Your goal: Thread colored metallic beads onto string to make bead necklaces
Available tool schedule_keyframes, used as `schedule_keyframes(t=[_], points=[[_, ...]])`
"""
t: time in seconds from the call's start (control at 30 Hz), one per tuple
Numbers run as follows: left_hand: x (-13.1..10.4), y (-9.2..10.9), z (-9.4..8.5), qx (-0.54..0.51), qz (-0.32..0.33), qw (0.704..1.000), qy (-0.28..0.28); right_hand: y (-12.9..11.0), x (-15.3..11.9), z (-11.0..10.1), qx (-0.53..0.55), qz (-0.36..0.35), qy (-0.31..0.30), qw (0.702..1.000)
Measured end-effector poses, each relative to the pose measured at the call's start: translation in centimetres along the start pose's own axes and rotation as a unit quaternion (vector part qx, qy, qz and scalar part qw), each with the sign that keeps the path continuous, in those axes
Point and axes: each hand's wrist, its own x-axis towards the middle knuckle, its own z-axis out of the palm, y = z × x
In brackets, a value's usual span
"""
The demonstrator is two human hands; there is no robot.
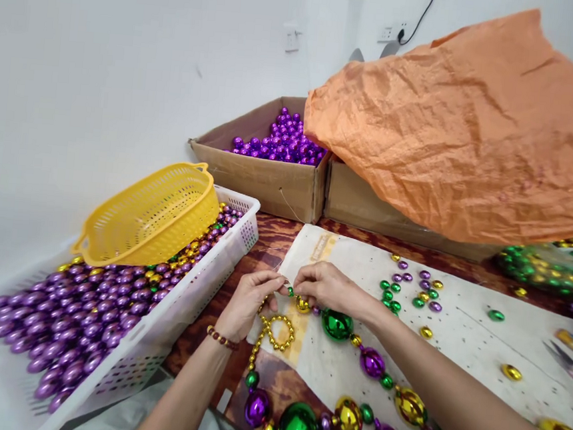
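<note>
My left hand (253,298), with a beaded bracelet (222,337) on its wrist, pinches the cord of a bead necklace (281,344) between thumb and fingers. A looped run of small gold beads hangs beneath it. Close by on the right, my right hand (328,287) is closed at the fingertips on the same necklace, beside a small green bead (290,291). Large beads in green (337,324), purple (372,362) and gold (410,405) trail under my right forearm and curve across the table front. The fingers hide the exact spot where the cord is held.
Loose small beads (424,296) lie on a white cloth (464,364), with scissors (562,356) at right. A white crate (192,310) of beads, topped by a yellow basket (150,220), stands left. Behind are a cardboard box (259,179) of purple beads and orange sheeting (455,123).
</note>
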Motion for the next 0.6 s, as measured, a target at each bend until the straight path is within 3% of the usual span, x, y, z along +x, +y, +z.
schedule_keyframes(t=[0.2, 0.43, 0.53, 0.6], points=[[-0.2, 0.1, -0.3, -0.013, -0.009, 1.000, -0.015, 0.0, 0.0, 0.0, -0.057, -0.025, 0.057, 0.996], [-0.7, 0.0, 0.1, -0.029, 0.007, 1.000, -0.010, -0.5, -0.6, 0.8, -0.247, -0.070, 0.052, 0.965], [-0.7, -0.1, 0.2, -0.060, -0.008, 0.998, -0.005, -0.3, -1.3, 1.0, -0.250, -0.103, 0.004, 0.963], [-0.9, 0.0, 0.3, -0.062, -0.007, 0.998, -0.004, 0.0, -1.3, 1.0, -0.193, -0.109, -0.023, 0.975]])
